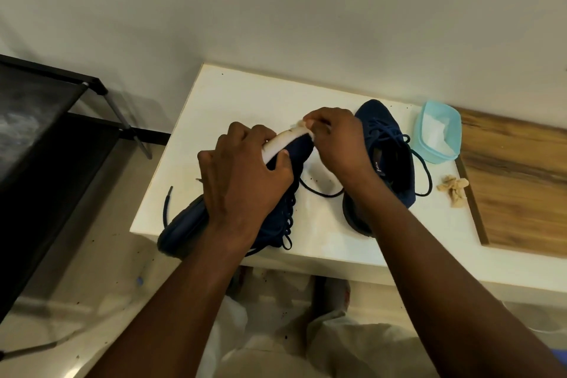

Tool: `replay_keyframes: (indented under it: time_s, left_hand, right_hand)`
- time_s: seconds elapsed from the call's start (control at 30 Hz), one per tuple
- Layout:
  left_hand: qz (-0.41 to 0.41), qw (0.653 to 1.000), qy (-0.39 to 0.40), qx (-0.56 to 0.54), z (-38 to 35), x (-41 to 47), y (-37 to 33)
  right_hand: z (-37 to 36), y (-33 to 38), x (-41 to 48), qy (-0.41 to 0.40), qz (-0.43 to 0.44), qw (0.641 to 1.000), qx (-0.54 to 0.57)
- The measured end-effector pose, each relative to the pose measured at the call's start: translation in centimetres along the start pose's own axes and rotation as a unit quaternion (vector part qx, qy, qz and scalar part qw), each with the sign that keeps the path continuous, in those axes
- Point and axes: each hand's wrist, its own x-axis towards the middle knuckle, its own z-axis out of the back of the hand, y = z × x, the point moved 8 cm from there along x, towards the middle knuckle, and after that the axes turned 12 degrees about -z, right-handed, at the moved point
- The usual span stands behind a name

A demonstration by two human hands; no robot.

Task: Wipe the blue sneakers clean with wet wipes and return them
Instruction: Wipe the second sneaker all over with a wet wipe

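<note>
In the head view, the left hand curls its fingers around a blue sneaker lying tilted on the tabletop. The right hand pinches a wipe at its toe. Just right of these fingers stands the second sneaker, then the wipe box.

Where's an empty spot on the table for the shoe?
Bare table at the back left, between wall and left hand, and in front between the held sneaker and second sneaker. Crowded on the right: wipe tub, used wipe.

No legible txt; tiny white mark inside sneaker too blurry.
</note>
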Motion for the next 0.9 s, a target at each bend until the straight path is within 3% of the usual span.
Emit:
replay_keyframes:
  time_s: [0.07,0.2,0.37,0.53,0.73,0.83,0.9]
  left_hand:
    - [0.0,1.0,0.0,0.003,0.0,-0.1,-0.1]
    - [0.012,1.0,-0.005,-0.008,0.2,0.1,0.7]
    - [0.002,1.0,-0.001,0.001,0.1,-0.1,-0.1]
    - [0.016,1.0,-0.001,-0.002,0.1,0.1,0.7]
    - [0.007,1.0,-0.002,-0.002,0.1,0.0,0.3]
    - [0.017,1.0,-0.007,-0.003,0.2,0.2,0.9]
    - [0.019,1.0,-0.006,-0.01,0.2,0.2,0.8]
  right_hand:
    - [-0.1,0.0,-0.6,-0.004,-0.011,1.0,0.004]
    - [-1.6,4.0,-3.9,0.023,0.107,0.994,-0.026]
    - [0.0,0.2,-0.3,0.003,-0.028,0.999,0.034]
    - [-1.8,4.6,-4.6,0.035,0.098,0.995,0.0]
    - [0.1,0.6,-1.1,-0.017,0.0,1.0,0.024]
    - [-1.7,3.6,-3.8,0.017,0.096,0.995,-0.009]
    - [-1.5,3.5,-3.2,0.014,0.113,0.993,-0.019]
